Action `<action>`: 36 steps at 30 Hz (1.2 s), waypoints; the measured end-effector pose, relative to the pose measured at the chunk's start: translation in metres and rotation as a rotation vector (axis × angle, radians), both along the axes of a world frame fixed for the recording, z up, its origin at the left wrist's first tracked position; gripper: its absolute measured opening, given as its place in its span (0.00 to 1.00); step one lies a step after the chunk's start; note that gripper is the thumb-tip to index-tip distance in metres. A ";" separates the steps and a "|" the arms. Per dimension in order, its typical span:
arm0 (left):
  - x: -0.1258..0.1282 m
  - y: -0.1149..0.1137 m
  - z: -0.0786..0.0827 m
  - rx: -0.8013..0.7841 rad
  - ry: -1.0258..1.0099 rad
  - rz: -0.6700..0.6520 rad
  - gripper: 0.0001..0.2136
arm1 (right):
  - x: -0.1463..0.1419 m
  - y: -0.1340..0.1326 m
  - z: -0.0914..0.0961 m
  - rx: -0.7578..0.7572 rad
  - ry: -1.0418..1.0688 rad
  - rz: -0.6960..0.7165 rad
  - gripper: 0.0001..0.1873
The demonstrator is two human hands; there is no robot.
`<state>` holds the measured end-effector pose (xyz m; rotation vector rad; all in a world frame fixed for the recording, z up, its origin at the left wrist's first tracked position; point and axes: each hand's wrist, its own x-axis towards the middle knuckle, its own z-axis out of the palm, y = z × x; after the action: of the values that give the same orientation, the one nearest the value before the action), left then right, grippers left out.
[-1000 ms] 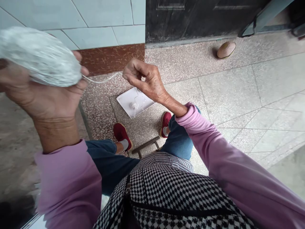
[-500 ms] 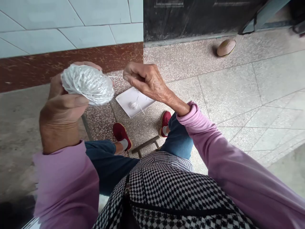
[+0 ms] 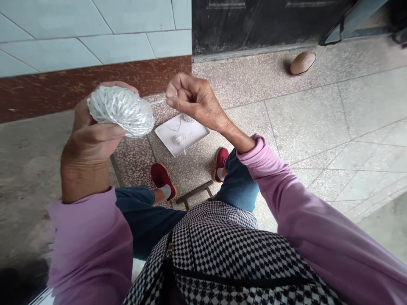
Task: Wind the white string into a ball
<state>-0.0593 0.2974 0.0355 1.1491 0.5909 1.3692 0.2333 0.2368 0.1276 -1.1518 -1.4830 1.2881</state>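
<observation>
My left hand is closed round a white ball of string, held up in front of the wall. My right hand sits just right of the ball, its fingers pinched on the white string that runs from the ball to them. Below the hands, a white sheet lies on the floor with a small clump of string and loose strands on it. I am seated, in pink sleeves, a checked apron and jeans.
My feet in red shoes rest on the speckled floor near a low stool's bar. A tiled wall with a red-brown skirting stands on the left, a dark door at the back. A tan oval object lies near the door.
My left hand has lowered the ball from close to the camera at the upper left to just beside my right hand. The right hand has stayed roughly in place, pinching the string.
</observation>
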 end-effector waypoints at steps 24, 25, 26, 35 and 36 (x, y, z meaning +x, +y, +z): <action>0.014 -0.003 0.012 0.153 0.005 0.104 0.54 | -0.004 0.001 -0.005 -0.117 0.077 -0.063 0.35; 0.012 -0.002 0.010 0.165 -0.006 0.106 0.55 | -0.004 0.001 -0.004 -0.088 0.029 -0.049 0.35; 0.010 -0.001 0.007 0.174 -0.018 0.098 0.56 | -0.003 0.000 -0.003 -0.063 -0.016 -0.027 0.36; 0.010 0.008 -0.008 0.113 -0.011 0.106 0.51 | 0.001 -0.006 0.005 0.007 -0.035 0.016 0.40; 0.010 0.006 -0.004 0.126 -0.010 0.104 0.51 | 0.000 -0.006 0.003 -0.020 -0.009 0.026 0.41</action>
<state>-0.0491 0.3034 0.0313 1.2256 0.5704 1.5179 0.2330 0.2309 0.1309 -1.1563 -1.4995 1.3191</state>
